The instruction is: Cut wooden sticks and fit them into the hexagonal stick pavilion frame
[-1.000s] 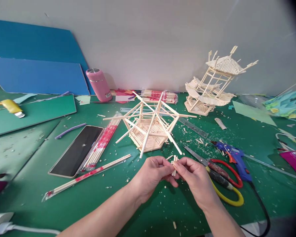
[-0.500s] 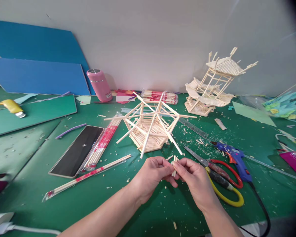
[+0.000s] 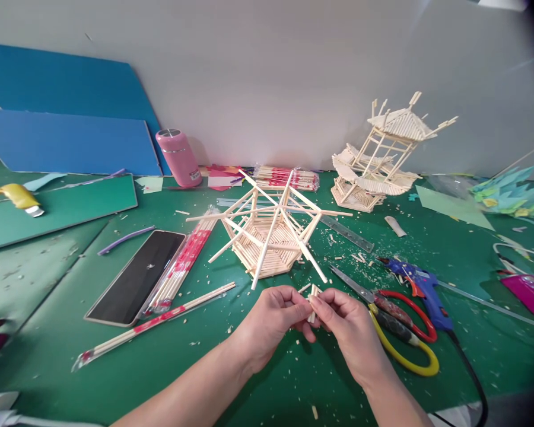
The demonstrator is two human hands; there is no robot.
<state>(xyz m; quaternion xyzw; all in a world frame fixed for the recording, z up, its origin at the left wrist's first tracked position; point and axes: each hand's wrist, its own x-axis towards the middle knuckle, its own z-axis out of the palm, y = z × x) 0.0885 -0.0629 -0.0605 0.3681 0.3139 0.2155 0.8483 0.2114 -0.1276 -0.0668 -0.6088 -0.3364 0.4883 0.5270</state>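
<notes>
Between my fingertips are a few short pieces of wooden stick [image 3: 312, 301], pinched side by side. My left hand [image 3: 273, 317] grips them from the left with thumb and fingers closed. From the other side my right hand [image 3: 346, 323] presses its thumb and forefinger on the same pieces. Just beyond the hands stands a wooden stick frame [image 3: 267, 261] with a hexagonal slatted base and long sticks radiating from its top. One of its sticks ends close above my fingers. Scissors [image 3: 369, 293] with red and yellow handles lie right of my right hand.
A blue glue gun [image 3: 422, 290] rests at the right, its cord running to the front edge. Further back is a stick pagoda [image 3: 378, 160]. Wrapped chopsticks [image 3: 184, 261], a phone [image 3: 136, 279], a pink flask [image 3: 179, 157] and a yellow cutter [image 3: 20, 197] are on the left.
Both hands keep their pinch on the short stick pieces, which have tilted slightly. The whole view has shifted a little; the objects on the table stay in place.
</notes>
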